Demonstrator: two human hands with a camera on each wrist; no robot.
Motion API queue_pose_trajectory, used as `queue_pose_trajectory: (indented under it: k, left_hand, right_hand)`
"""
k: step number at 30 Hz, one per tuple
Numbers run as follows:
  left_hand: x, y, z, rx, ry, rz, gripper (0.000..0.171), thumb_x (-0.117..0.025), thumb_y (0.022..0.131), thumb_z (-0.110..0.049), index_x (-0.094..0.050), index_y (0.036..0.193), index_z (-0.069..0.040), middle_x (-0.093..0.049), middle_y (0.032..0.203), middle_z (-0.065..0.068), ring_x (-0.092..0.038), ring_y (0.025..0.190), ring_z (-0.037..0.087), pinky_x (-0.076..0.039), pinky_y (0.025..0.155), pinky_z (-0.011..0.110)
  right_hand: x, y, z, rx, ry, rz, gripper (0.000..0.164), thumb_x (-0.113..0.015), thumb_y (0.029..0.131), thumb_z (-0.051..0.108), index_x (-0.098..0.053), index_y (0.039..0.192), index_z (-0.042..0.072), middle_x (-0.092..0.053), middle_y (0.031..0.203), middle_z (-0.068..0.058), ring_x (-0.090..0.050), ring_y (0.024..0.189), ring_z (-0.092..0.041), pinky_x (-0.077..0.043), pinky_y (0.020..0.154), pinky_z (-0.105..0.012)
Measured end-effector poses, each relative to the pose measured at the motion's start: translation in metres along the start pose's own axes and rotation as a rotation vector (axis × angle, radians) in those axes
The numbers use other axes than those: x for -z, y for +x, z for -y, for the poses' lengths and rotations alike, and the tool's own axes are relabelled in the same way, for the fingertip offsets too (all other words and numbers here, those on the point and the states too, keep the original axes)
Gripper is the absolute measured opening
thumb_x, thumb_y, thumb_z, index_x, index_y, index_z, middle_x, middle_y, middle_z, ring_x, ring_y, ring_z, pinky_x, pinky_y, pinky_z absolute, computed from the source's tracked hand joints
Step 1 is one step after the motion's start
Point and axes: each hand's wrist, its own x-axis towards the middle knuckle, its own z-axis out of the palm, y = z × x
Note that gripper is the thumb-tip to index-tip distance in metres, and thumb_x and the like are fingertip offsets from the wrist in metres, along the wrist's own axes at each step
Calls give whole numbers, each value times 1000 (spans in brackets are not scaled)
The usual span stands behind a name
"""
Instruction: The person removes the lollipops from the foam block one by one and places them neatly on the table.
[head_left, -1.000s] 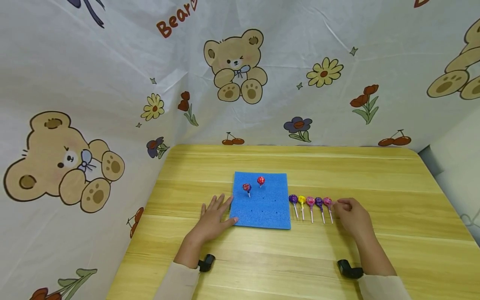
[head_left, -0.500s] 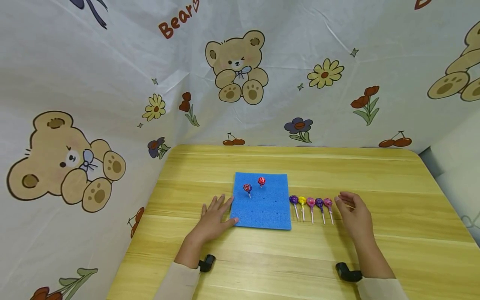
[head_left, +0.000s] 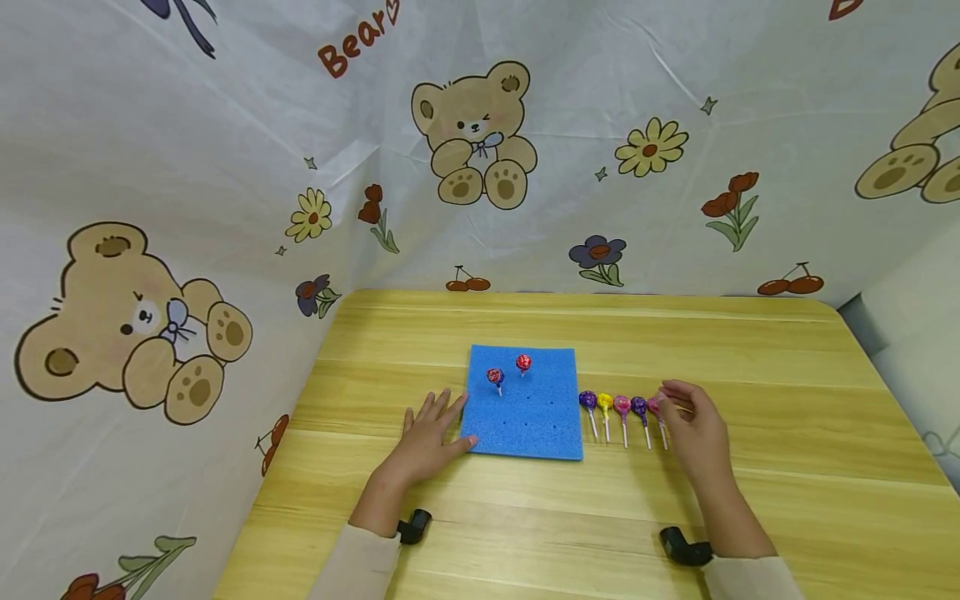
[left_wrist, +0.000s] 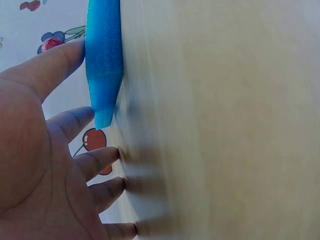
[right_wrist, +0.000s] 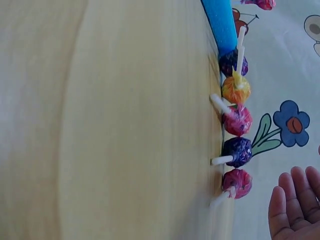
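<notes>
A blue foam board lies on the table, and two lollipops stand in it: a red one and a red-and-purple one. My left hand rests at its left edge with fingers spread; the thumb and index finger touch the foam in the left wrist view. Right of the board several lollipops lie in a row, with a yellow lollipop among them. My right hand is over the right end, partly covering the last pink lollipop. Its fingers look loosely bent, with no grip visible.
The wooden table extends around the board and the row. A white cloth printed with bears and flowers hangs behind and to the left. Small holes dot the foam.
My right hand lifted and opened a little, then shifted left over the end pink lollipop. The left hand, the board and the lollipops have stayed in place.
</notes>
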Motion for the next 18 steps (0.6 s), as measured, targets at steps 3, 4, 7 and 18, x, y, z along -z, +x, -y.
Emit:
queue_pose_trajectory:
  k: [3,4,7,18]
  left_hand:
    - [1,0,-1,2,-3,-1,78,-58,97,-59,-24,162,-33,-13,172,6,0,160,33,4,122,70]
    - [1,-1,-1,2,-5,-1,78,-58,97,-59,-24,162,-33,-13,172,6,0,160,33,4,122,70]
    - [1,-1,-1,-1,-8,-1,78,-58,97,-58,-24,162,-32,-14,172,7,0,160,34,4,122,70]
    - [2,-1,-3,-3,-13,0,78,-59,97,-56,-24,162,-31,-13,172,7,-1,160,34,4,121,71]
  right_hand:
    - [-4,-2,3,16,6,5,42,-57,104,29,-57,137,4,-63,127,-11,-53,98,14,-44,85,-3]
    - [-5,-3,4,18,8,5,41,-57,104,29,-57,137,4,-64,127,-11,-53,98,14,-44,85,-3]
    - [-10,-4,6,31,6,12,40,-58,104,29,-58,135,4,-65,126,-11,-53,98,14,-44,85,-3]
    - [-26,-5,14,104,-8,94,35,-59,103,23,-60,132,2,-66,123,-13,-55,96,9,-45,82,-3]
